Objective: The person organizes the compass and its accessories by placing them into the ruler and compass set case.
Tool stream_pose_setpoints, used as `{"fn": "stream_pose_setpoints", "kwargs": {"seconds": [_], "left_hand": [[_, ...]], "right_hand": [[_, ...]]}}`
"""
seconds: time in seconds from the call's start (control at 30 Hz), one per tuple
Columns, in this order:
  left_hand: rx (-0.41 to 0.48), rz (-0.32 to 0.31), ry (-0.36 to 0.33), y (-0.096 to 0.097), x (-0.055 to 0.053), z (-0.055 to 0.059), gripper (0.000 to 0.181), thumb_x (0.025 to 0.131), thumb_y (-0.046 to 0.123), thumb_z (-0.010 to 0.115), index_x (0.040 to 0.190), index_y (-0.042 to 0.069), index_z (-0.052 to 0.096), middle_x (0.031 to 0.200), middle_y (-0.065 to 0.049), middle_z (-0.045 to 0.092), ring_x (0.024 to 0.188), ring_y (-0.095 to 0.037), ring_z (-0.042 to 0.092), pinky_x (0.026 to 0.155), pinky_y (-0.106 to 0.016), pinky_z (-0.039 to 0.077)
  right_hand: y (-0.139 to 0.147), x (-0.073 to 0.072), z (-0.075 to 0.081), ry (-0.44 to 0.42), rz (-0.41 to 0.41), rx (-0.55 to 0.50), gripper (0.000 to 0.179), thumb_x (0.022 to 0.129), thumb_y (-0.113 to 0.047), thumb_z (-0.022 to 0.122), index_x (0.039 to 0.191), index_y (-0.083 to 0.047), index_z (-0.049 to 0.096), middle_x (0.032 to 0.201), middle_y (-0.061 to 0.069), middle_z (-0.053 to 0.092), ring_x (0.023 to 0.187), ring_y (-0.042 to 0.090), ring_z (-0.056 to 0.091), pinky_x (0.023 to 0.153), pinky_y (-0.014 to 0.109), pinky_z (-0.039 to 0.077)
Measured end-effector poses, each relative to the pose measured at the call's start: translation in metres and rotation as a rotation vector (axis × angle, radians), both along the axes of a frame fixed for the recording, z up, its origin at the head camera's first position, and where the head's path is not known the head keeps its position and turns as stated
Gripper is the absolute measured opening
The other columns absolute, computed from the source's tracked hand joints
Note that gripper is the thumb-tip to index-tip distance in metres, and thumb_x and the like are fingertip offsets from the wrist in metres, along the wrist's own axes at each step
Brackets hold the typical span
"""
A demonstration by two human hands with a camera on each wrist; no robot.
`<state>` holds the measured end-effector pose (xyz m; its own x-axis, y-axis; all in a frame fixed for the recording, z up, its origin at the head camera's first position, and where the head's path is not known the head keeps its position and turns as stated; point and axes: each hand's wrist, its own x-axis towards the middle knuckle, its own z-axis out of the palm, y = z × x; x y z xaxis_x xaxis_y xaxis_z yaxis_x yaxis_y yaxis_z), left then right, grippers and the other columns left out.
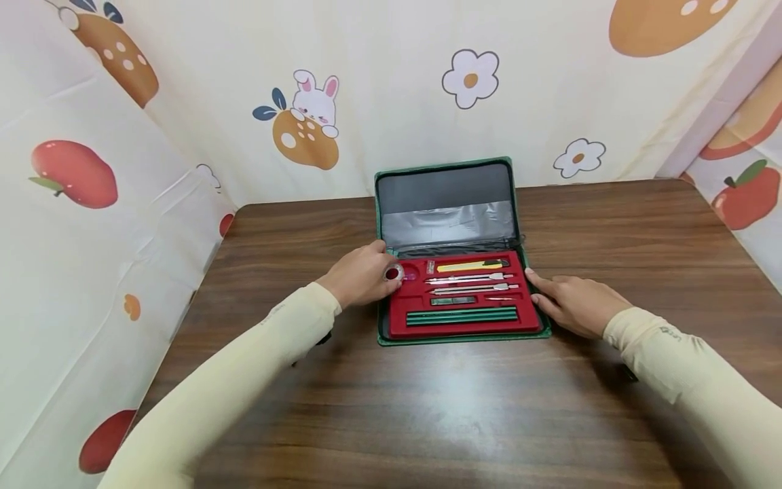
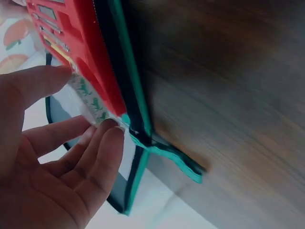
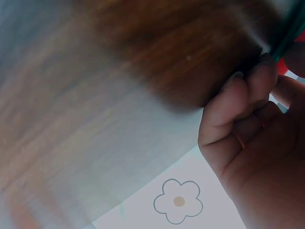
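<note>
pinching a roll of tape [image 2: 90,98] between thumb and fingertips, the left hand [image 1: 360,275] holds it at the left end of the red tray [image 1: 527,320], inside the open green case [image 1: 442,190]; whether the roll touches the tray, i cannot tell. it looks light and stiff, with a smooth, printed outer band that could slip a little under dry fingers. it should not be fragile, though a hard squeeze might push the ring out of round. the surest hold is probably across the outer band, thumb opposite fingers, leaving the hole free. the right hand [image 1: 577,302] has its fingers bent at the case's right edge, but whether they grip that edge or merely rest there, i cannot tell. the case looks soft-edged and easily shifted, so it is best steadied by its rim, clear of the knife [image 1: 461,267] and pencils [image 1: 461,316].
</note>
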<state>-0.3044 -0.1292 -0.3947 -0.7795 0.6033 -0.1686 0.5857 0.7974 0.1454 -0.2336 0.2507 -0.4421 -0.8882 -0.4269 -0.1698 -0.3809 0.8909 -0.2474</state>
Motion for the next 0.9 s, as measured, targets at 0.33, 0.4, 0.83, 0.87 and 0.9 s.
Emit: {"fn": "stream_pose_setpoints", "kwargs": {"seconds": [0.33, 0.4, 0.83, 0.87, 0.9], "left_hand": [[-0.117, -0.039, 0.030, 0.020, -0.004, 0.001, 0.045, 0.093, 0.042, 0.069, 0.125, 0.011, 0.071, 0.112, -0.010, 0.061, 0.093, -0.019, 0.060, 0.080, -0.036, 0.059], [-0.143, -0.034, 0.038, 0.022, -0.005, 0.001, 0.046, 0.092, 0.043, 0.070, 0.126, 0.014, 0.071, 0.111, -0.008, 0.063, 0.094, -0.018, 0.060, 0.079, -0.037, 0.059], [-0.088, -0.052, 0.012, 0.026, -0.009, -0.006, 0.050, 0.088, 0.044, 0.076, 0.128, 0.014, 0.070, 0.112, -0.005, 0.064, 0.096, -0.017, 0.060, 0.085, -0.034, 0.057], [-0.081, -0.048, 0.006, 0.026, -0.010, -0.006, 0.051, 0.087, 0.044, 0.076, 0.128, 0.014, 0.070, 0.112, -0.005, 0.064, 0.096, -0.017, 0.060, 0.086, -0.034, 0.056], [-0.077, -0.044, 0.002, 0.025, -0.010, -0.006, 0.052, 0.087, 0.044, 0.076, 0.129, 0.013, 0.070, 0.112, -0.006, 0.064, 0.096, -0.017, 0.060, 0.087, -0.034, 0.056]], "right_hand": [[-0.001, 0.000, 0.001, -0.001, 0.000, 0.006, 0.058, 0.101, -0.031, 0.057, 0.150, -0.002, 0.045, 0.124, 0.032, 0.062, 0.105, 0.045, 0.066, 0.086, 0.061, 0.052], [-0.002, 0.000, 0.002, -0.005, -0.007, 0.006, 0.058, 0.101, -0.031, 0.057, 0.150, -0.003, 0.044, 0.125, 0.032, 0.062, 0.106, 0.045, 0.065, 0.088, 0.061, 0.051], [-0.001, 0.001, 0.001, -0.013, -0.014, -0.001, 0.058, 0.102, -0.033, 0.056, 0.151, -0.003, 0.044, 0.127, 0.032, 0.061, 0.108, 0.046, 0.064, 0.088, 0.062, 0.051], [-0.001, 0.001, 0.001, -0.014, -0.016, -0.001, 0.058, 0.102, -0.033, 0.056, 0.151, -0.003, 0.044, 0.128, 0.031, 0.061, 0.109, 0.045, 0.064, 0.089, 0.062, 0.050], [-0.002, 0.002, 0.002, -0.014, -0.018, -0.003, 0.058, 0.102, -0.032, 0.056, 0.151, -0.003, 0.044, 0.128, 0.031, 0.061, 0.109, 0.045, 0.064, 0.089, 0.062, 0.050]]}}
